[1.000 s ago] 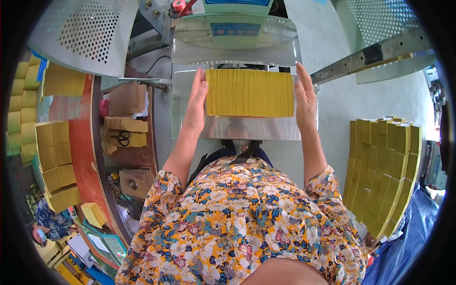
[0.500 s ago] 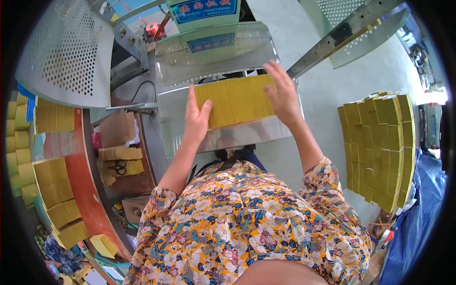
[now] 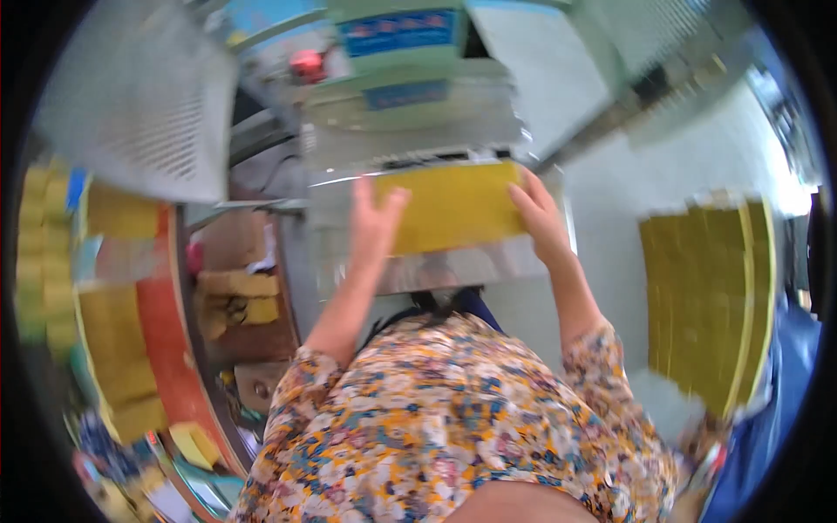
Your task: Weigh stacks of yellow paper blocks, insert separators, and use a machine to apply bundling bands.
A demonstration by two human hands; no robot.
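Note:
A long block of yellow paper bundles (image 3: pixel 453 207) lies on the metal machine table (image 3: pixel 436 272) in front of me. My left hand (image 3: pixel 377 218) grips its left end, thumb on the near face and fingers along the far side. My right hand (image 3: pixel 536 209) closes on the right end, fingertips at the far corner. Just beyond the block hangs a clear curved guard (image 3: pixel 410 131) on the machine. Motion blurs the view, so single sheets cannot be made out.
Perforated metal panels (image 3: pixel 139 113) flank the machine. To the right rises a large stack of yellow bundles (image 3: pixel 702 305). On the left a red-topped bench (image 3: pixel 170 340) bears more yellow paper, beside a shelf holding scissors (image 3: pixel 235 308). A blue sheet (image 3: pixel 767 427) hangs at the far right.
My right hand has come down from its raised, spread pose onto the block's right end. My left hand remains at the left end. The whole view has shifted slightly and blurred.

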